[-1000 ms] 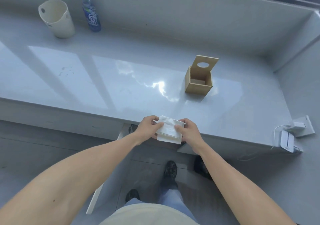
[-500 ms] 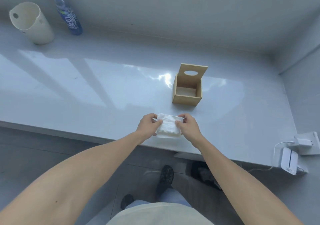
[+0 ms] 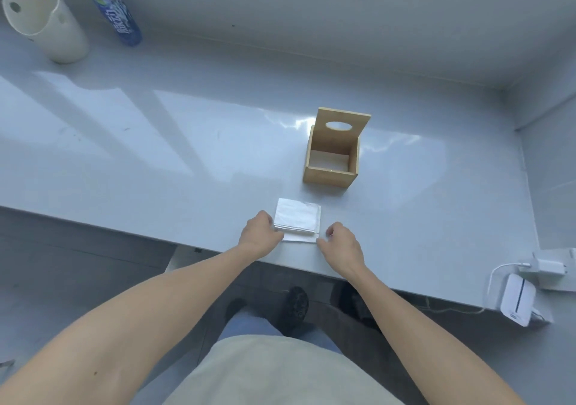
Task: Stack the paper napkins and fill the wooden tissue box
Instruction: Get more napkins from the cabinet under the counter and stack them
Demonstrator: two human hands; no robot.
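A small stack of white folded paper napkins point(image 3: 297, 219) lies flat on the glossy grey tabletop point(image 3: 156, 161), just before the open light wooden tissue box point(image 3: 333, 155). The left hand point(image 3: 258, 233) touches its near-left corner; the right hand point(image 3: 341, 242) sits loosely curled just beside, seemingly gripping nothing.

Napkin stack point(image 3: 297, 219) lies on counter point(image 3: 156, 155) before open wooden box point(image 3: 333, 158).

Cream cup point(image 3: 46, 19), blue bottle point(image 3: 115, 12), white charger point(image 3: 544, 266), grey counter point(image 3: 156, 155)

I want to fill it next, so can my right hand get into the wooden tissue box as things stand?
Probably yes. The right hand looks empty, the wooden tissue box stands with its lid raised, and nothing lies on the countertop between them.
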